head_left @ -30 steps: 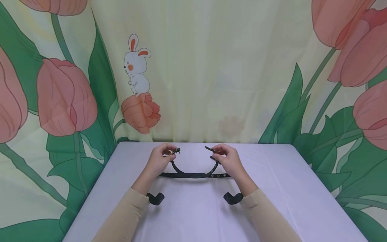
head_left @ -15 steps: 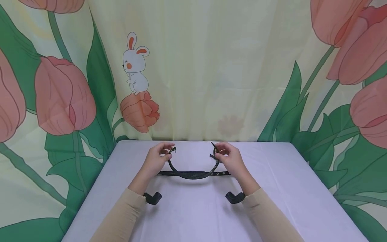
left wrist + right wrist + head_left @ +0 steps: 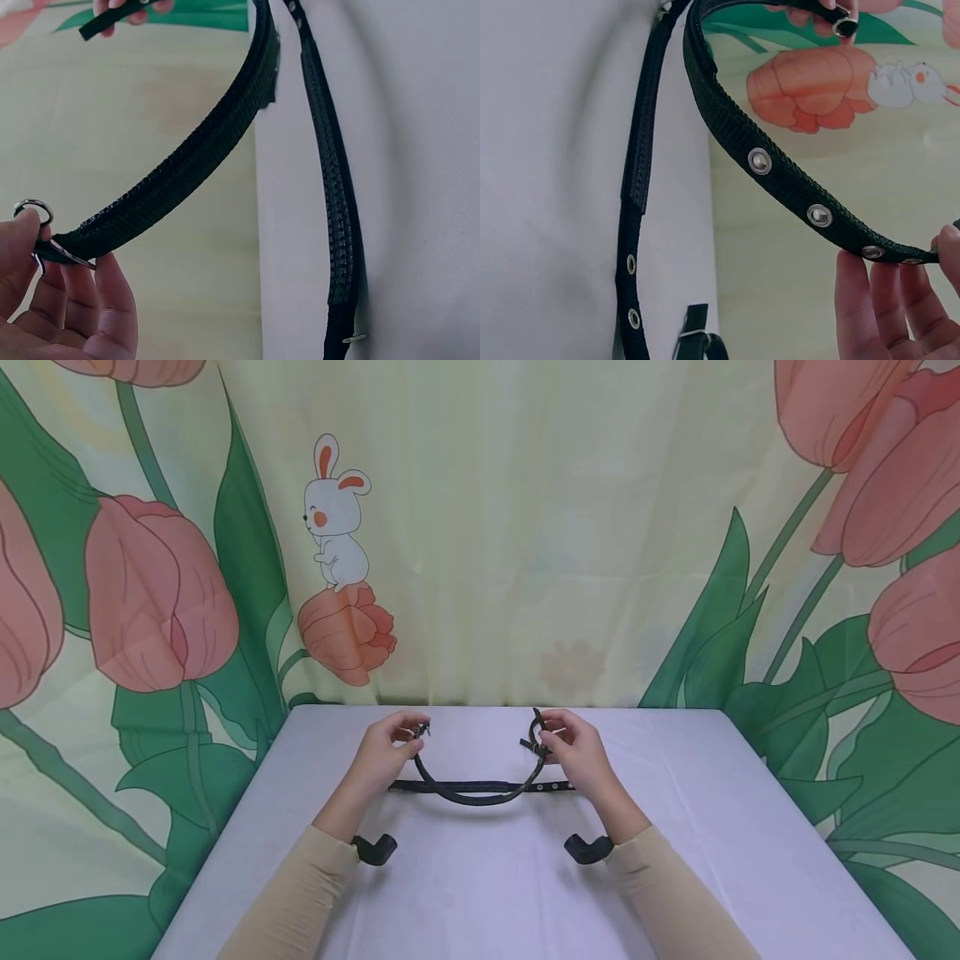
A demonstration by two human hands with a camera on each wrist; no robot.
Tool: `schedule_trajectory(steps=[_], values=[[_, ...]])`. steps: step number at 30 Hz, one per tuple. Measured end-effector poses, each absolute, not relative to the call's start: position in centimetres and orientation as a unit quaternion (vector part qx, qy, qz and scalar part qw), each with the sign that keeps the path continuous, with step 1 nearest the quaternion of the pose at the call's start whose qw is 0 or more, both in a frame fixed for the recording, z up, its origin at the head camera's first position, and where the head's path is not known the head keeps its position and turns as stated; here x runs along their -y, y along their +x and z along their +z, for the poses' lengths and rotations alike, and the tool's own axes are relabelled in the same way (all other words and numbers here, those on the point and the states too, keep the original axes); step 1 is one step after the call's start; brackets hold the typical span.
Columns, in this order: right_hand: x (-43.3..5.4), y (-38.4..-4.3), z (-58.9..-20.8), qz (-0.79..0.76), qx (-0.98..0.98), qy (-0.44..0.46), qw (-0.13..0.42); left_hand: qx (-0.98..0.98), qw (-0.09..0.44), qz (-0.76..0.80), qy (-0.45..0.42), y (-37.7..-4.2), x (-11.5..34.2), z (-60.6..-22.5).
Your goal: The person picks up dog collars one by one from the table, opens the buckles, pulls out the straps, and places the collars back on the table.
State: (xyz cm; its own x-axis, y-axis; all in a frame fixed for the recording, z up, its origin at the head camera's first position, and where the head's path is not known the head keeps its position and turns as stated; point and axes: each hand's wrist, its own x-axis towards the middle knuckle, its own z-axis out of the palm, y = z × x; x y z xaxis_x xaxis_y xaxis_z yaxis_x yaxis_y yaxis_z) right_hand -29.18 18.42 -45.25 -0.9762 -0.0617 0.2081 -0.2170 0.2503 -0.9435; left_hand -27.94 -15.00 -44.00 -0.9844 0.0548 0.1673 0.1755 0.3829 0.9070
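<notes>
A dark green-black webbing collar (image 3: 480,800) hangs in a U between my hands. My left hand (image 3: 384,747) pinches its buckle end, where a metal ring (image 3: 36,210) shows in the left wrist view. At the other end, my right hand (image 3: 576,752) pinches the part with metal eyelets (image 3: 820,215), thumb and fingertips on the strap. A narrow curled strap loop (image 3: 535,727) stands beside the right fingers. Behind the U, a second dark collar (image 3: 557,786) lies straight across the table, its eyelets towards the right. Its left end is partly hidden by my left wrist.
The white-covered table (image 3: 480,893) ends at a tulip-patterned curtain (image 3: 480,527) close behind the hands. Black wrist-worn devices (image 3: 375,849) stick out from both sleeves above the cloth.
My hands have moved slightly apart, widening the collar's U, and its bottom sags a little in front of the second collar. The strap tail at the right hand has curled upward.
</notes>
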Motion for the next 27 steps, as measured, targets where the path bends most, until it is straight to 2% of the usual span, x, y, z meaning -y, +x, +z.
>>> schedule_trajectory(steps=[27], values=[[-19.6, -28.5, -45.5, 0.637, 0.761, 0.095, 0.083, 0.831, 0.035, -0.553, -0.055, -27.2, 16.4, -44.5]])
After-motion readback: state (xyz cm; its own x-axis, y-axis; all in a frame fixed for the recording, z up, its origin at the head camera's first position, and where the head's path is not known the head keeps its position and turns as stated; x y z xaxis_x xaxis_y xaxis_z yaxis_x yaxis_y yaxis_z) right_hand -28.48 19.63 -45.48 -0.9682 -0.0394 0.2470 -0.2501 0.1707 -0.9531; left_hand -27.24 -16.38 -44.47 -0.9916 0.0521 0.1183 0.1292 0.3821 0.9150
